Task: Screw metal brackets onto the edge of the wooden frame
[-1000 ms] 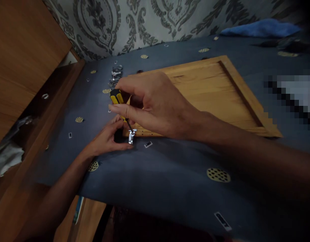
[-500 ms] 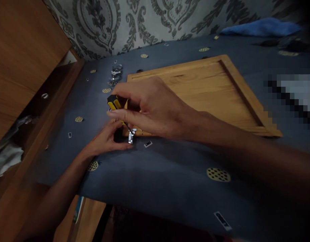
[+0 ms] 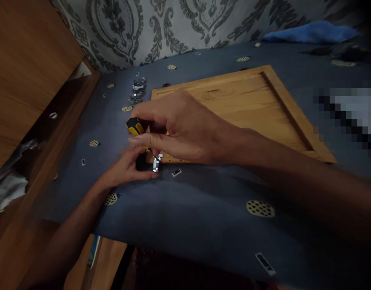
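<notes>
Screwdriver (image 3: 135, 127) slanted, gripped in right hand (image 3: 185, 131) arched over wooden panel (image 3: 242, 108); left hand (image 3: 125, 166) curled around metal hinge (image 3: 155, 165), can't tell if gripping. Driver tip obscured.

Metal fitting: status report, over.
Right hand holds yellow-black screwdriver, shaft slanting toward metal fitting. Left hand beside fitting, contact unclear. Fitting by near-left corner of wooden panel. Right hand partly hides panel.

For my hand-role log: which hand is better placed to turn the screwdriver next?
Likely the right hand: it grips the screwdriver, angled toward the metal fitting; the left hand sits beside that fitting.
</notes>
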`<action>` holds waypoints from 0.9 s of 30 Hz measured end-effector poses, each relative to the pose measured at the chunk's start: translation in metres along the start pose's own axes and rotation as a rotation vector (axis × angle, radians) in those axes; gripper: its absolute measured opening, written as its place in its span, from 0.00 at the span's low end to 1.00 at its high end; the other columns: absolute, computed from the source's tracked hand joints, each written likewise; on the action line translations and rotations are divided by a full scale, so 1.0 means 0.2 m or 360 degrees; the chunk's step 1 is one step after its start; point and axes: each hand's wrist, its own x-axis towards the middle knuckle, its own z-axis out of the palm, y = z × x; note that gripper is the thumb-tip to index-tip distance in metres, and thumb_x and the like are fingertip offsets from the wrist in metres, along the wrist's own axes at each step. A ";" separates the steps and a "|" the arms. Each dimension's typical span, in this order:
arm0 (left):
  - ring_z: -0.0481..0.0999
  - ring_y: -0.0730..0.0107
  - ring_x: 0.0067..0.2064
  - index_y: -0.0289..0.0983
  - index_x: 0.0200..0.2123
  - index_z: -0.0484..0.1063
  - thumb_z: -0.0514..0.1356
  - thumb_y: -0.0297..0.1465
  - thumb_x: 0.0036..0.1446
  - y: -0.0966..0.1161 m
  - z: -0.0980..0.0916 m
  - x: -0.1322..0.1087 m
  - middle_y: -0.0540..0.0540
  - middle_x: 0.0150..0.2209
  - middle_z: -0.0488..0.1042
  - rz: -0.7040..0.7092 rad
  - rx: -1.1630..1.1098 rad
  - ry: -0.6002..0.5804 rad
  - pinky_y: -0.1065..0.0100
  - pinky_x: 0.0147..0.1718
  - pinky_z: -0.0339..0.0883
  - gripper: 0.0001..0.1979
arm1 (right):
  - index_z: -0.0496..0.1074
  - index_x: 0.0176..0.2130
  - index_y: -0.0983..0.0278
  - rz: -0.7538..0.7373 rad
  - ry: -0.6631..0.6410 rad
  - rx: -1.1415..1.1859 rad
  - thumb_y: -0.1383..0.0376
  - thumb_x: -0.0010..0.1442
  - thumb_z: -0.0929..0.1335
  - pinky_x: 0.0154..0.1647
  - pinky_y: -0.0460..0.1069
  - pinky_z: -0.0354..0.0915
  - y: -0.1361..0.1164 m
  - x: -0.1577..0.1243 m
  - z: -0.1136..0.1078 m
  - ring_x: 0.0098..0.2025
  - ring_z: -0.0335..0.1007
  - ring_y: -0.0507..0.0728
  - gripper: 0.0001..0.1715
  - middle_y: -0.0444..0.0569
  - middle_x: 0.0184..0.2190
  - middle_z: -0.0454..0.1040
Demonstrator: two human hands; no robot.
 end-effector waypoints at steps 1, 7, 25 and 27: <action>0.75 0.44 0.56 0.40 0.51 0.77 0.72 0.50 0.54 0.00 0.00 0.00 0.42 0.52 0.78 0.0008 -0.0008 0.0009 0.46 0.60 0.68 0.28 | 0.68 0.34 0.64 0.0006 0.0003 0.0004 0.61 0.72 0.69 0.37 0.46 0.61 0.00 0.00 0.00 0.34 0.65 0.49 0.14 0.39 0.29 0.68; 0.73 0.53 0.48 0.40 0.39 0.74 0.71 0.52 0.56 0.02 -0.01 0.01 0.45 0.45 0.74 0.0066 -0.0007 0.0016 0.55 0.50 0.70 0.22 | 0.66 0.34 0.64 0.0052 0.0290 0.0188 0.59 0.75 0.65 0.35 0.45 0.65 -0.02 -0.02 -0.02 0.35 0.71 0.50 0.17 0.42 0.30 0.70; 0.71 0.51 0.53 0.40 0.49 0.75 0.70 0.53 0.57 0.02 -0.01 0.01 0.43 0.49 0.72 0.0070 -0.0050 -0.0029 0.53 0.56 0.67 0.26 | 0.67 0.35 0.64 0.0089 0.0387 0.0182 0.56 0.75 0.64 0.38 0.46 0.67 -0.03 -0.03 -0.04 0.38 0.75 0.52 0.19 0.43 0.30 0.70; 0.71 0.52 0.53 0.40 0.49 0.75 0.70 0.53 0.57 0.02 -0.01 0.01 0.43 0.48 0.72 0.0075 -0.0047 -0.0029 0.54 0.55 0.67 0.27 | 0.67 0.34 0.64 0.0089 0.0385 0.0183 0.55 0.75 0.64 0.38 0.46 0.68 -0.02 -0.03 -0.04 0.38 0.74 0.52 0.19 0.43 0.30 0.70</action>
